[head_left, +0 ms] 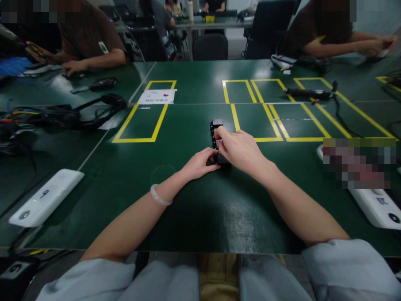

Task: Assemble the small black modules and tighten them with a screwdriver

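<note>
A small black segmented object [214,134] with a pale grey piece at its far end lies on the green table between my hands. I cannot make out its kind. My left hand [202,162] holds its near end from the left, with thumb and fingers curled against it. From the right, my right hand [241,148] bends its fingers over the object's middle, pinching it there. Much of the object's right side is hidden under my right hand.
Yellow tape outlines [161,121] mark the green table [188,209]. A white paper [157,96] lies far left. White power strips or similar slabs [46,198] flank me. Black cables [103,109] are at left, a black rod-like device [308,93] at right. Two people sit across.
</note>
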Demonstrator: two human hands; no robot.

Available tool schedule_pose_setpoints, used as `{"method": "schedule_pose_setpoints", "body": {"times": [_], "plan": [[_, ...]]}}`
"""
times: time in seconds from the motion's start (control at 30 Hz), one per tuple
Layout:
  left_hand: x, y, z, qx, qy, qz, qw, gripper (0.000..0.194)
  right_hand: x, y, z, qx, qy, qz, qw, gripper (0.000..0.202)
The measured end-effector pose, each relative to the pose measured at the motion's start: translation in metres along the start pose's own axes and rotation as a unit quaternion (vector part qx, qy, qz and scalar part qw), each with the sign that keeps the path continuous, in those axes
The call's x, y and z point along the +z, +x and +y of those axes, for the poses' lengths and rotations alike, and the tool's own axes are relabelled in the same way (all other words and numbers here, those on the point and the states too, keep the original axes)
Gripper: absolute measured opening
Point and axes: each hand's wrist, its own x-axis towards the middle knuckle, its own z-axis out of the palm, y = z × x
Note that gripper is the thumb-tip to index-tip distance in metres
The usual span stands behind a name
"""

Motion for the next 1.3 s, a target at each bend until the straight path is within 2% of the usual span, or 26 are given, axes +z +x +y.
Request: {"method": "schedule_pose_setpoints", "body": {"times": [0.17, 0.4, 0.77, 1.0, 1.3], "plan": [[0.0006, -0.0008, -0.0011, 0.007, -0.004, 0.009, 1.0, 0.039, -0.0015, -0.0014, -0.0006, -0.01, 0.021, 0.01, 1.0, 0.027], [0.0002, -0.0006, -0.0006, 0.0, 0.005, 0.003, 1.0, 0.04, -0.0015, -0.0006, -0.0007, 0.005, -0.028, -0.009, 1.0, 0.03], [0.0013, -0.0009, -0.0022, 0.007, -0.002, 0.011, 1.0, 0.038, -0.0025, -0.002, -0.0009, -0.01, 0.024, 0.009, 1.0, 0.024], [-0.0005, -0.0009, 0.0013, -0.002, 0.003, 0.004, 1.0, 0.038, -0.0019, -0.0005, -0.0001, -0.001, 0.0, -0.009, 1.0, 0.028], [0.0, -0.0007, -0.0006, 0.004, 0.005, 0.004, 1.0, 0.036, -0.0001, -0.001, 0.0001, -0.001, 0.009, -0.001, 1.0, 0.025]]}}
